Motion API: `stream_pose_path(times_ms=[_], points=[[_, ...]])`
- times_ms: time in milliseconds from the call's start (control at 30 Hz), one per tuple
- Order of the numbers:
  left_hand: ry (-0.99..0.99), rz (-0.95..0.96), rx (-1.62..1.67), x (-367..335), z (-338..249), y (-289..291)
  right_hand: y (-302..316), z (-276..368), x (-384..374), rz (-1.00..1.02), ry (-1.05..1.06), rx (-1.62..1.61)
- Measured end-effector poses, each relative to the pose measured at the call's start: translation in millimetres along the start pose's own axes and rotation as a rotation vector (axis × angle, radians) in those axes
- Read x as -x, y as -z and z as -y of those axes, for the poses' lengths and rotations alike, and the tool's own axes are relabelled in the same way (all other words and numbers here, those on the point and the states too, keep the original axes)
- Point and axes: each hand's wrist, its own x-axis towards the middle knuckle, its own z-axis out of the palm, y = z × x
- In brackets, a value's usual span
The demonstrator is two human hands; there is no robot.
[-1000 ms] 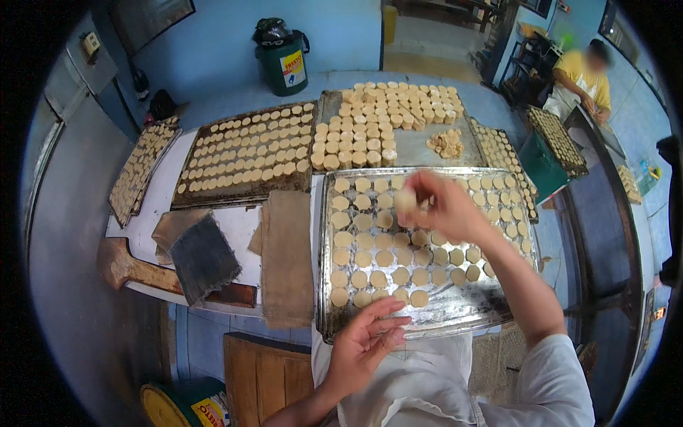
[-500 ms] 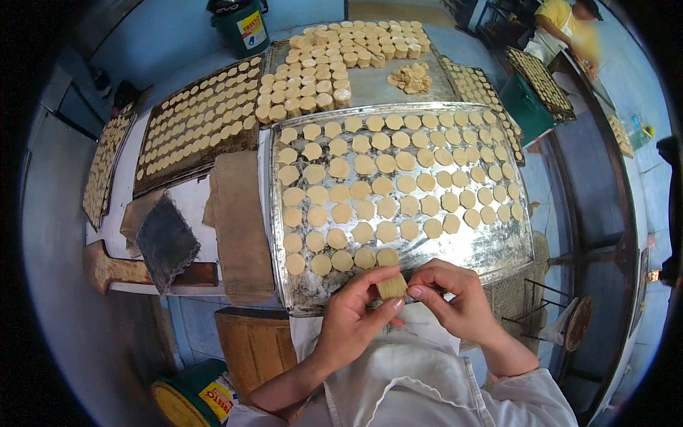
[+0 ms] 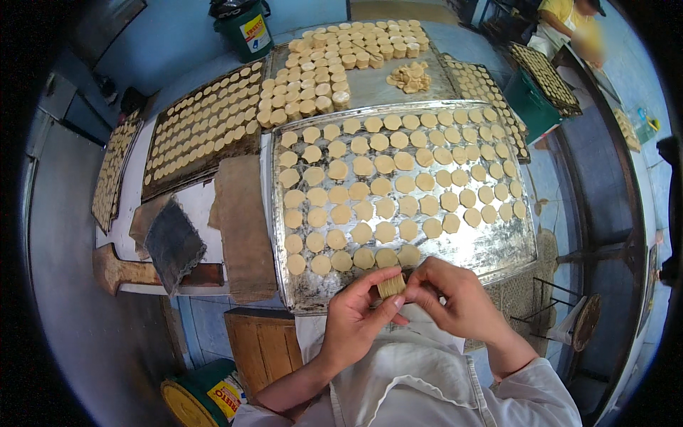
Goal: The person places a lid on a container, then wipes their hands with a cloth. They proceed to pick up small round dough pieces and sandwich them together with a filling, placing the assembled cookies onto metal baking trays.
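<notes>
Dough stack (image 3: 390, 287): a short pile of thin round pieces, edges showing as fine ridges, at the near edge of the front tray (image 3: 469, 245).
Left hand (image 3: 359, 313): grasping the dough stack between thumb and fingers.
Right hand (image 3: 455, 299): fingertips drawn together at the stack's right end; whether they pinch a single piece, I cannot tell.
Front tray load: flat dough discs (image 3: 385, 232) in rows on shiny metal; the nearest row starts at the left and stops about midway, bare metal to its right.
Back tray (image 3: 377, 85): piled discs (image 3: 307, 93) packed at the left and along the rear, a loose heap of dough pieces (image 3: 410, 77) at the right.
Left tray (image 3: 185, 179): dark metal, lined with rows of discs.
Far-left tray (image 3: 100, 222): covered with discs.
Right tray (image 3: 526, 156): discs, beside the back tray.
Green tub (image 3: 523, 99): a disc-filled tray (image 3: 573, 112) rests on top.
Wall bucket (image 3: 231, 32): green, topped with black plastic.
Lower-left bucket (image 3: 199, 388): green, its inside hidden.
</notes>
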Motion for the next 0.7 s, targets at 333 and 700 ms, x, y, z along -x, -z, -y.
stream_pose_path(times_ms=[333,700], points=[[-0.006,0.083,-0.011,-9.9,1.9,-16.5,20.5,-5.4,9.8,-0.050,-0.081,-0.025],[0.040,0.105,0.022,-18.8,-2.3,-29.9,35.6,-32.7,10.3,-0.274,-0.144,0.219]])
